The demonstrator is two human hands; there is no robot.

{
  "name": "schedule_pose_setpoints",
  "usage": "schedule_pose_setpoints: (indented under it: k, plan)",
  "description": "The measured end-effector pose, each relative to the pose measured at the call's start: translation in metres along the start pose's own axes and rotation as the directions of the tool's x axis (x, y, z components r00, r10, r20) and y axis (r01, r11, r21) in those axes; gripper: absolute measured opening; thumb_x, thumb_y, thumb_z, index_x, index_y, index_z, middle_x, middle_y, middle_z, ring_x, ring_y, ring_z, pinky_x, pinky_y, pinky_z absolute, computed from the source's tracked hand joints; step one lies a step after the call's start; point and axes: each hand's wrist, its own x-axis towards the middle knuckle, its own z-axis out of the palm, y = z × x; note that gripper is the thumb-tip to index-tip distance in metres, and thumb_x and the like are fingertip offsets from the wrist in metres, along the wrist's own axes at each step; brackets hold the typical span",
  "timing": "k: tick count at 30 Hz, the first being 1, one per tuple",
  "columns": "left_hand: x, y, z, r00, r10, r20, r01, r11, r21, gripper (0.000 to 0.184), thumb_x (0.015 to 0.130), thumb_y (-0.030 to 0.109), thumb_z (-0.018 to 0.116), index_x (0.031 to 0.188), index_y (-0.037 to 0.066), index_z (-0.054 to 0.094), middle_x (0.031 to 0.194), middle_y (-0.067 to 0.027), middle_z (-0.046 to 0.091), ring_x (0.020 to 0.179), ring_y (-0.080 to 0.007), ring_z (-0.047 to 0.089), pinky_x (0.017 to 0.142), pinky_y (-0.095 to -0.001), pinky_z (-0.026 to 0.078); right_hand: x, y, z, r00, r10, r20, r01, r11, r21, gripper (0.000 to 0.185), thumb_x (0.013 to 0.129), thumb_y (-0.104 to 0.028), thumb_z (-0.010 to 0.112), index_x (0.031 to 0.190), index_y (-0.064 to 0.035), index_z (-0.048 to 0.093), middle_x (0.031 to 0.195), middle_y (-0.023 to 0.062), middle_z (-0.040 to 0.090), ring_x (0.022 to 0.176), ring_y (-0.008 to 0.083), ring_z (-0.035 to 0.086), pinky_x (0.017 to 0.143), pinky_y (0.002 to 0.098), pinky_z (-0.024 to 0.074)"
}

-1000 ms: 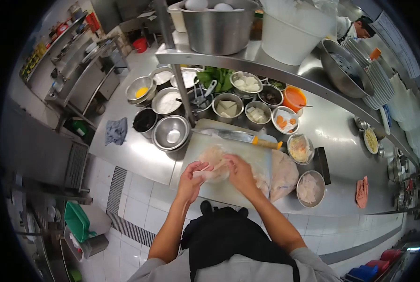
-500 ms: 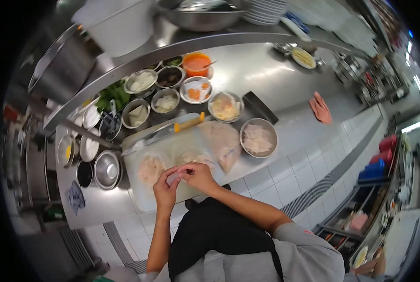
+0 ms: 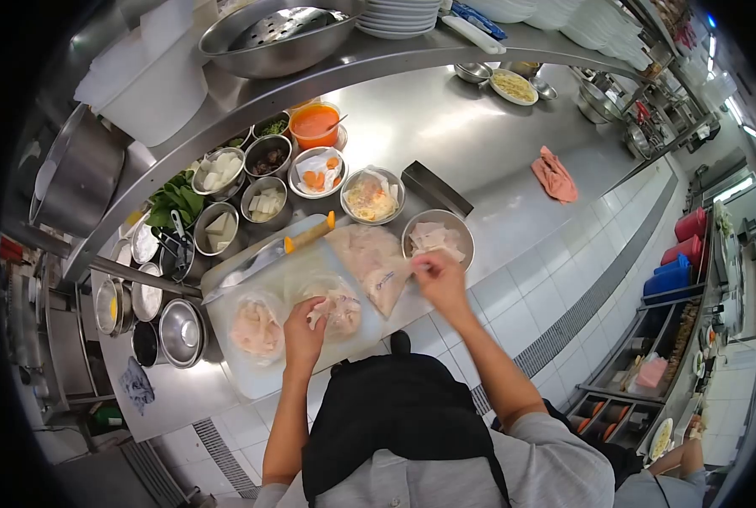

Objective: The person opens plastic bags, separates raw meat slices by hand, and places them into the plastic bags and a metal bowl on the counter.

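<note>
Between two plastic bags of pale pink slices, the left bag (image 3: 257, 328) and the right bag (image 3: 337, 310), is my left hand (image 3: 305, 330), its fingers curled at the right bag's edge; what it holds, if anything, is too small to tell. Beside the metal bowl of pale slices (image 3: 437, 237), my right hand (image 3: 441, 284) has thumb and fingertips pinched together; anything between them cannot be made out. Both bags lie on a white cutting board (image 3: 263, 385). A larger bag of pale meat (image 3: 373, 262) lies right of them. A knife (image 3: 310, 233) with a yellow-ended handle rests along the board's back edge.
Metal bowls of ingredients, including white pieces (image 3: 221, 169), line the counter's back left. An orange container (image 3: 314, 124) stands behind them. A dark rectangular block (image 3: 437, 190) and pink cloth (image 3: 555, 176) lie to the right. A metal shelf (image 3: 378, 61) crosses overhead. Another person's arm (image 3: 682, 457) shows lower right.
The view has swung to the right. My hands, close together before, have parted; the right one has moved to the bowl of slices, and the left one is by the bag.
</note>
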Motion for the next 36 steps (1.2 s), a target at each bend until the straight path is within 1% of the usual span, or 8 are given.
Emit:
schedule_pose_setpoints:
  k: [4, 7, 16, 21, 24, 27, 30, 36]
  plan:
    - [0.001, -0.032, 0.015, 0.985, 0.171, 0.009, -0.165, 0.941, 0.297, 0.052, 0.071, 0.005, 0.075, 0.121, 0.011, 0.062, 0.127, -0.0192, 0.056, 0.119, -0.0361, 0.052, 0.100, -0.0463, 0.043, 0.046, 0.010, -0.054, 0.981, -0.173, -0.084, 0.149, 0.960, -0.236, 0.016, 0.077, 0.001, 0.062, 0.088, -0.0050, 0.072, 0.092, 0.0157, 0.067, 0.083, 0.0283, 0.068, 0.073, 0.0337, 0.0540]
    - [0.002, -0.024, 0.018, 0.990, 0.134, 0.035, -0.136, 0.894, 0.427, 0.056, 0.067, 0.006, 0.077, 0.121, 0.016, 0.063, 0.133, -0.0173, 0.051, 0.117, -0.0380, 0.049, 0.102, -0.0466, 0.040, 0.057, 0.056, -0.075, 0.950, -0.296, 0.098, 0.311, 0.873, -0.376, 0.017, 0.077, 0.002, 0.059, 0.085, -0.0055, 0.073, 0.093, 0.0169, 0.068, 0.084, 0.0320, 0.067, 0.075, 0.0366, 0.0536]
    - [0.014, -0.042, 0.023, 0.993, 0.116, -0.001, -0.107, 0.920, 0.376, 0.038, 0.066, 0.009, 0.079, 0.101, 0.011, 0.064, 0.106, -0.0133, 0.059, 0.099, -0.0344, 0.054, 0.088, -0.0461, 0.043, 0.026, 0.050, -0.094, 0.989, 0.000, -0.150, -0.056, 0.928, -0.369, 0.020, 0.079, 0.005, 0.057, 0.086, -0.0058, 0.073, 0.087, 0.0139, 0.069, 0.077, 0.0300, 0.065, 0.071, 0.0366, 0.0524]
    - [0.021, -0.043, 0.011, 0.982, -0.109, 0.157, 0.076, 0.977, 0.198, 0.028, 0.070, 0.007, 0.077, 0.093, 0.005, 0.062, 0.088, -0.0120, 0.062, 0.097, -0.0345, 0.058, 0.081, -0.0438, 0.046, 0.014, 0.007, -0.036, 0.995, -0.020, 0.098, 0.037, 0.985, -0.167, 0.018, 0.082, 0.001, 0.059, 0.093, -0.0052, 0.072, 0.090, 0.0147, 0.069, 0.078, 0.0287, 0.065, 0.071, 0.0356, 0.0525]
    - [0.025, -0.042, 0.007, 0.962, -0.233, 0.145, 0.221, 0.971, 0.096, 0.031, 0.072, 0.007, 0.074, 0.100, 0.006, 0.062, 0.100, -0.0158, 0.062, 0.102, -0.0361, 0.057, 0.081, -0.0414, 0.048, -0.004, -0.009, 0.003, 0.955, -0.081, 0.287, 0.108, 0.991, -0.080, 0.019, 0.082, 0.001, 0.059, 0.095, -0.0048, 0.071, 0.092, 0.0152, 0.069, 0.080, 0.0305, 0.065, 0.073, 0.0354, 0.0525]
    - [0.020, -0.042, 0.014, 0.986, 0.100, -0.132, -0.070, 0.974, 0.217, 0.036, 0.073, 0.009, 0.072, 0.107, 0.007, 0.063, 0.113, -0.0165, 0.058, 0.089, -0.0313, 0.061, 0.079, -0.0401, 0.051, -0.024, -0.028, 0.033, 0.895, -0.121, 0.429, 0.143, 0.990, -0.018, 0.022, 0.082, 0.000, 0.059, 0.101, -0.0031, 0.069, 0.096, 0.0168, 0.068, 0.081, 0.0319, 0.066, 0.075, 0.0362, 0.0527]
    - [0.024, -0.050, 0.022, 0.953, 0.299, -0.046, -0.248, 0.859, 0.448, 0.043, 0.072, 0.012, 0.072, 0.114, 0.008, 0.062, 0.121, -0.0175, 0.052, 0.098, -0.0351, 0.059, 0.085, -0.0445, 0.050, -0.042, -0.026, 0.061, 0.802, -0.007, 0.597, 0.049, 0.997, -0.054, 0.030, 0.082, -0.002, 0.061, 0.111, -0.0032, 0.065, 0.107, 0.0187, 0.064, 0.091, 0.0343, 0.064, 0.082, 0.0391, 0.0523]
    - [0.036, -0.029, 0.026, 0.999, 0.035, -0.037, -0.013, 0.877, 0.480, 0.040, 0.073, 0.016, 0.072, 0.111, 0.009, 0.061, 0.118, -0.0184, 0.052, 0.102, -0.0387, 0.057, 0.086, -0.0467, 0.050, -0.053, -0.021, 0.081, 0.794, -0.114, 0.597, 0.206, 0.975, -0.088, 0.041, 0.079, -0.004, 0.066, 0.119, -0.0025, 0.058, 0.116, 0.0196, 0.057, 0.107, 0.0391, 0.057, 0.092, 0.0431, 0.0487]
